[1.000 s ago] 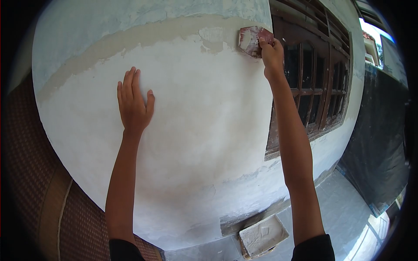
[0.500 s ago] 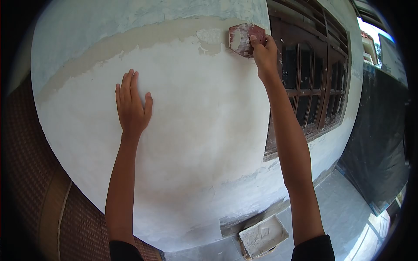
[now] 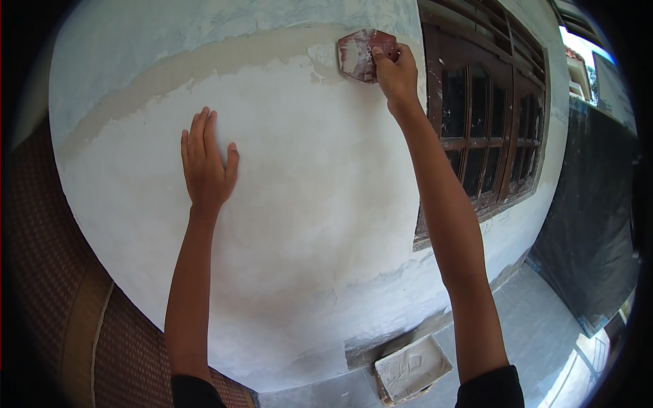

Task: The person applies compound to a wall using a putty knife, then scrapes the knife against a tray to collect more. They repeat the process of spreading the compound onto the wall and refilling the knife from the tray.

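My right hand (image 3: 396, 73) grips a reddish-brown scraper (image 3: 359, 53) smeared with white putty and presses its blade flat on the wall (image 3: 306, 183), high up where the white coat meets a bare tan band. My left hand (image 3: 206, 162) rests flat on the white plastered wall at the left, fingers together and pointing up, holding nothing.
A dark wooden window frame (image 3: 490, 122) with glass panes stands just right of the scraper. On the tiled floor (image 3: 537, 326) below lies a square tray (image 3: 411, 367) of white putty. A dark sheet (image 3: 592, 224) hangs at the far right. A woven brown panel (image 3: 47, 285) borders the wall at left.
My right hand has slid the scraper leftward and slightly up along the top of the white coat, away from the window frame. My left hand has stayed flat on the wall.
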The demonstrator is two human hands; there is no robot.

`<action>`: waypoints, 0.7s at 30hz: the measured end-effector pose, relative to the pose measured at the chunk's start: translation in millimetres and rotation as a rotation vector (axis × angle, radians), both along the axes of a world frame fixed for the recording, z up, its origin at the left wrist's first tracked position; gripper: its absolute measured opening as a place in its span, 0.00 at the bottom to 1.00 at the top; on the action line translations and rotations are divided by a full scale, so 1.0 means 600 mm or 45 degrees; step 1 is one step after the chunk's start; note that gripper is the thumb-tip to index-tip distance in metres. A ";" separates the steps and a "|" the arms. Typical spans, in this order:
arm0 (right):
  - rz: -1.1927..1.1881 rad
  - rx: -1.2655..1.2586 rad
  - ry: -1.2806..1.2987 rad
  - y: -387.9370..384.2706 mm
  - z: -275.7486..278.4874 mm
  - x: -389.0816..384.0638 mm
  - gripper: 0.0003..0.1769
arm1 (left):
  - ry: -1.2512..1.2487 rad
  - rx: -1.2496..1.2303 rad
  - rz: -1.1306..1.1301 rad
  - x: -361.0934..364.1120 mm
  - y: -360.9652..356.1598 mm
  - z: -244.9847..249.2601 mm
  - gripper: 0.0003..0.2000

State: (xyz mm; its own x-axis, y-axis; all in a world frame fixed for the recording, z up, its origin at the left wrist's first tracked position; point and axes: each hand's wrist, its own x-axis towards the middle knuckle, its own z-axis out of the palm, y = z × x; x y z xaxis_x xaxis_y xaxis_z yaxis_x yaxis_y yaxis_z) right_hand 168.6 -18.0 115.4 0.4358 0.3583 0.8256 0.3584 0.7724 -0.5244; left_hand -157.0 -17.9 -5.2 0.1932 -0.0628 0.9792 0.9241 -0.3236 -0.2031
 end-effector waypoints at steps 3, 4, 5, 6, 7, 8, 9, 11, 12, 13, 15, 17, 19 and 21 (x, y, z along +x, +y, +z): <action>-0.142 -0.027 -0.027 0.002 -0.006 0.002 0.20 | 0.010 0.013 -0.002 0.000 0.001 0.001 0.31; -0.138 -0.031 0.043 -0.002 -0.009 0.014 0.20 | 0.010 0.016 -0.002 -0.001 0.000 0.000 0.31; -0.134 -0.033 0.110 -0.004 -0.010 0.023 0.20 | 0.009 0.015 0.001 0.000 -0.001 0.000 0.31; -0.131 -0.030 0.107 -0.002 -0.009 0.028 0.20 | 0.001 0.013 0.004 0.001 -0.002 0.001 0.31; -0.046 -0.004 0.154 0.003 -0.011 0.033 0.20 | -0.003 0.008 0.004 0.002 -0.002 0.000 0.31; 0.039 0.025 0.200 0.009 -0.010 0.036 0.20 | -0.003 0.011 0.005 0.002 -0.001 0.001 0.31; 0.085 0.053 0.157 0.013 -0.007 0.028 0.19 | 0.001 0.015 0.005 0.002 -0.001 0.000 0.31; 0.046 0.047 0.086 0.021 -0.007 0.014 0.19 | 0.003 0.019 0.006 0.002 -0.001 0.001 0.31; 0.007 0.037 0.016 0.015 -0.008 0.002 0.19 | 0.000 0.035 0.015 0.002 -0.002 0.002 0.30; -0.086 -0.010 -0.041 -0.005 -0.010 -0.007 0.19 | -0.001 0.047 0.025 0.002 -0.004 0.001 0.30; -0.068 -0.028 0.021 0.001 -0.010 0.008 0.19 | 0.000 0.037 0.022 0.002 -0.004 0.001 0.30; -0.095 -0.053 0.112 -0.002 -0.010 0.031 0.18 | -0.006 0.036 0.022 0.002 -0.004 0.000 0.30; 0.047 0.025 0.157 0.005 -0.009 0.036 0.18 | -0.018 0.020 0.038 0.005 -0.004 0.000 0.30; 0.129 0.089 0.112 0.010 -0.005 0.030 0.17 | -0.014 0.029 0.033 0.003 -0.003 0.001 0.30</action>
